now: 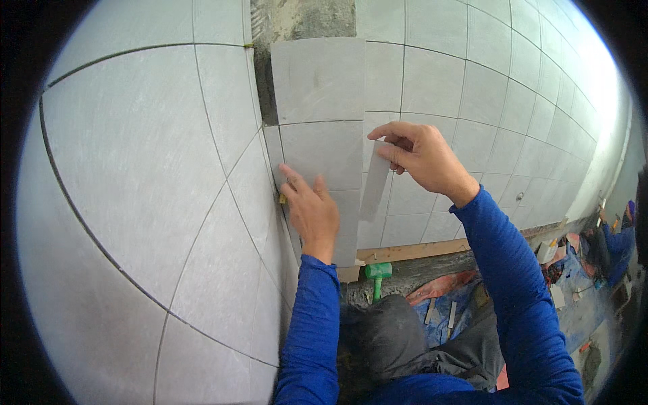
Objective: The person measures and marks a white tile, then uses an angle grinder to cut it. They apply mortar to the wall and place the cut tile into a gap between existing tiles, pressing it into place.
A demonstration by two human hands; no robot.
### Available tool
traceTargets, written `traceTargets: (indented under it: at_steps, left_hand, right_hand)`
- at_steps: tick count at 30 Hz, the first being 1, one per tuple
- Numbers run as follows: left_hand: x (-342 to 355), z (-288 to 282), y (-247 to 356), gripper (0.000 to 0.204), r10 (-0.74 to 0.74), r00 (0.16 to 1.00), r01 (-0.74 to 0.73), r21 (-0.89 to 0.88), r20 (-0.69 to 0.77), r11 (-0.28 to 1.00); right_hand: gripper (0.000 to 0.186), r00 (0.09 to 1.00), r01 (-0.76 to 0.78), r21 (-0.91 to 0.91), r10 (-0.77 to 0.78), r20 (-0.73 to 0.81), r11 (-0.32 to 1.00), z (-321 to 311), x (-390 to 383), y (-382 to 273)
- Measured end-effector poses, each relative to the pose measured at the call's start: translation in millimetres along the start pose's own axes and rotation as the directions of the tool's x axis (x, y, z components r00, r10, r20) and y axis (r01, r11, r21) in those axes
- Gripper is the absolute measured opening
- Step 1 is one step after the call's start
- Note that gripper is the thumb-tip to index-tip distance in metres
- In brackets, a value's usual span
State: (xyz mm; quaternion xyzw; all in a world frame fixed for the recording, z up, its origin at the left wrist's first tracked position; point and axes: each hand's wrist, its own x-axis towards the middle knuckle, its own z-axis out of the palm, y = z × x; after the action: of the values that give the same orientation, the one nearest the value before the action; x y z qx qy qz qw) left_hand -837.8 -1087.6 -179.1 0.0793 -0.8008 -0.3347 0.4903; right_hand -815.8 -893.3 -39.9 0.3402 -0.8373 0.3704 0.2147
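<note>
Between the thumb and fingers of my right hand (pixel 425 158) is the upper end of a narrow grey tile strip (pixel 374 185), which hangs down in front of the tiled wall. My left hand (pixel 312 212) has its fingers apart, with fingertips at the narrow joint beside the grey wall tiles (pixel 321 155) near the corner. Just below those fingertips, a small yellow spacer (pixel 283 199) sticks out at the corner. Left of the upper tile (pixel 317 81), a narrow dark gap (pixel 264 84) shows bare wall.
Large grey tiles (pixel 121 155) cover the left wall. Bare cement (pixel 304 19) shows above the tile column. A wooden batten (pixel 418 251) runs under the right wall's tiles. Below stands a green mallet (pixel 378 271), near blue sheeting (pixel 466 307) with tile offcuts. Another person's blue sleeve (pixel 617 250) appears far right.
</note>
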Motion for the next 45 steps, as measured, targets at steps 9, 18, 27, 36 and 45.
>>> traceTargets:
  at_steps: [9,18,27,36,45]
  left_hand:
    - [3,5,-6,0.075,0.062,0.998,-0.061,0.061,-0.011,0.996]
    - [5,5,-15,0.073,0.107,0.994,-0.107,0.076,0.002,0.991]
    - [15,-4,-18,0.061,0.185,0.982,-0.183,0.036,-0.045,0.982]
    - [10,-37,11,0.044,-0.206,0.956,0.271,-0.895,0.208,0.355]
    - [7,-37,15,0.037,-0.303,0.935,0.229,-0.966,0.185,0.119]
  right_hand:
    - [0.026,0.996,0.089,-0.037,-0.089,-0.009,0.995,-16,5,-6]
    - [0.027,0.989,0.148,-0.018,-0.148,-0.007,0.989,-17,18,-14]
    - [0.026,0.981,0.192,0.001,-0.192,-0.024,0.981,-9,45,-26]
    - [0.029,0.977,0.208,0.162,-0.213,0.015,0.965,-4,85,-38]
    - [0.029,0.959,0.260,0.107,-0.269,0.089,0.960,-7,90,-46]
